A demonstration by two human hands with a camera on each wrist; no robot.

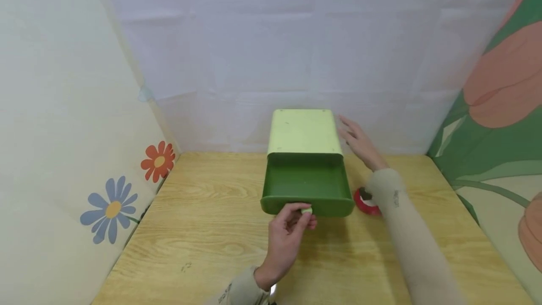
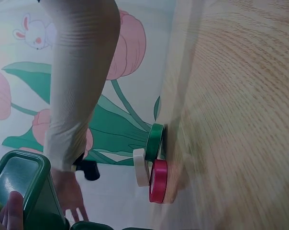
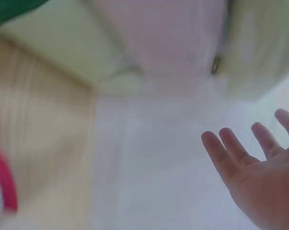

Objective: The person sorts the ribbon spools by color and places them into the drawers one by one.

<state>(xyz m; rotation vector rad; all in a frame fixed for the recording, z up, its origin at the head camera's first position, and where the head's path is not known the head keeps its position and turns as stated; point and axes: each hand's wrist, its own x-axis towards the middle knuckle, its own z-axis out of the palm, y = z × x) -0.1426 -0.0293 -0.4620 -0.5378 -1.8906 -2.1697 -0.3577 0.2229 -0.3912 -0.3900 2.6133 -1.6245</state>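
**Left hand (image 1: 284, 241) pinches the drawer knob (image 1: 306, 210); right hand (image 1: 360, 144) spreads its fingers**

The left thumb and fingers close narrowly on the pale knob at the front of the dark green drawer (image 1: 330, 207). The drawer stands well out of its pale green case (image 1: 302, 131), at the back of the wooden table (image 1: 203, 225). The right hand is just beside the case's right side, fingers extended with gaps between them, holding nothing; whether they touch the case is hard to tell.

The left wrist view shows three rolls, red (image 2: 158, 181), white (image 2: 141, 167) and green (image 2: 154, 142), standing close together; the head view shows the red one plainly, partly behind the right sleeve (image 1: 387, 189).
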